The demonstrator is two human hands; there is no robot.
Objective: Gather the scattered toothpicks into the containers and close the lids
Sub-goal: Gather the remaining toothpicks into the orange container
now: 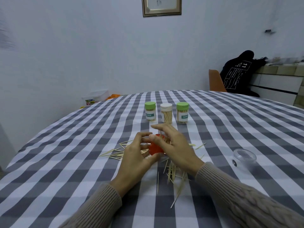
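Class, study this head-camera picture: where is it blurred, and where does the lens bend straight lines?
Head view: the toothpicks nearest the right sleeve smear with motion blur; the far-right shelf clutter is also blurred; the checked tablecloth stripes and table edge curve from wide-angle distortion; lighting is soft and even, with faint shadows.

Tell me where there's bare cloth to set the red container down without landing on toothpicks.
Bare checked cloth lies left of the left hand, out to the table edge, and between the three closed jars and the clear lid. Crowded: scattered toothpicks under and before both hands, around the red container.
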